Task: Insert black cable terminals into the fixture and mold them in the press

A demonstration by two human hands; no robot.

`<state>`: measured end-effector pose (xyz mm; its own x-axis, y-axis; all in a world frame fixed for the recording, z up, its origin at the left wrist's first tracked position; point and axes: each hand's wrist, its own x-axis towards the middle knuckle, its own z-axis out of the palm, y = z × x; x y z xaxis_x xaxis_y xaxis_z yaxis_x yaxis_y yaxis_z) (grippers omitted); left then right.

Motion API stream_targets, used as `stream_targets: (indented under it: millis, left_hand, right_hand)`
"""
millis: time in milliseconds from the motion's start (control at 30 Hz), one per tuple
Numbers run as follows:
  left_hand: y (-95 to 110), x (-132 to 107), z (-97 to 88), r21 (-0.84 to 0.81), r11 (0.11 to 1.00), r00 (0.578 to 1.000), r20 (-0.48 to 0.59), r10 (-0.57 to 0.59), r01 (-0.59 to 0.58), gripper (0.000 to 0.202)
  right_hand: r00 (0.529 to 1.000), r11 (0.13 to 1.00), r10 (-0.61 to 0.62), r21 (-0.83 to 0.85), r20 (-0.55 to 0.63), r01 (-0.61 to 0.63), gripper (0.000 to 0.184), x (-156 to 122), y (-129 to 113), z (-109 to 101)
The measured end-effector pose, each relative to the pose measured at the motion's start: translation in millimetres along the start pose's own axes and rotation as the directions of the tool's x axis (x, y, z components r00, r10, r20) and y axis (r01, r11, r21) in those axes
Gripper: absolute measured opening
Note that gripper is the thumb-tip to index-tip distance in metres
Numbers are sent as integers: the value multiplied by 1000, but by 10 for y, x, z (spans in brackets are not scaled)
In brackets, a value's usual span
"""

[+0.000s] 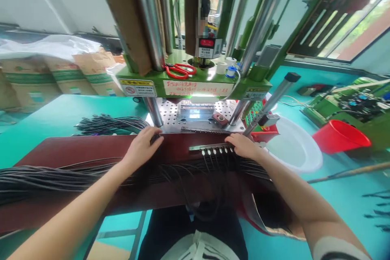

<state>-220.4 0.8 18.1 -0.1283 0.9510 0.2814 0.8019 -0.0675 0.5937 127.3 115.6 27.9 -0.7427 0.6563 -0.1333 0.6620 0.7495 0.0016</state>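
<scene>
My left hand point(145, 146) is at the back edge of the brown bench, left of the press opening. Its fingers curl round a small dark thing that I cannot make out. My right hand point(243, 145) is closed at the right end of a slim metal strip point(195, 148), which lies on the bench. Several pale cable plugs point(214, 151) sit in a row along that strip, their black cables hanging toward me. Behind it, a second slim metal bar point(204, 131) lies at the front of the press's perforated plate point(170, 111). A lit mould block point(196, 113) rests in the opening.
Thick bundles of black cable point(45, 180) run along the brown bench point(76, 148). More cables point(112, 124) lie behind my left hand. Red scissors point(179, 71) rest on the green press ledge. To the right stand a white tub point(307, 150) and a red bucket point(341, 136).
</scene>
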Motion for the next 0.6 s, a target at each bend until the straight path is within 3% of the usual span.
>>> stream_targets:
  millis: [33,100,167,200,267,367,467,533,567,600]
  left_hand:
    - [184,-127,56,-167,984,990,131,-41,63,25]
    - [546,-372,201,-432,882,914,407,4,188,25]
    - [840,-534,349,-510,819,853,519,48,264,31]
    - [948,-566,410,-486,831,833,551,49,272,31]
    - [1085,-536,488,-365,908,828,560,37,206,23]
    - [1147,-358,533,-197,980,878,467,109,-18,28]
    - [1177,-176,620,-237,966,906,381,185,-98,33]
    - [1231,-80,737,-435,898,880,450,154,65,35]
    - [1268,-36,806,-557,801,847,517,125,221,36]
    - [1308,7,876,-656,645,805,584,104,393,37]
  right_hand:
    - [999,999,12,29,40,-13,44,21,-6,-61]
    - [992,995,53,74,115,-62,38,65,-14,-179]
    - [982,987,112,93,153,-127,34,109,-19,-282]
    - [977,983,144,95,155,-160,33,129,-19,-327]
    - [970,971,207,96,124,-220,32,160,-10,-411]
    - [957,949,286,126,43,-289,34,195,31,-551]
    - [945,931,324,191,-43,-311,36,272,83,-701]
    - [940,923,331,236,-79,-305,37,375,99,-775]
    - [940,919,331,255,-86,-300,37,442,99,-796]
    - [940,916,329,272,-88,-295,36,517,94,-804]
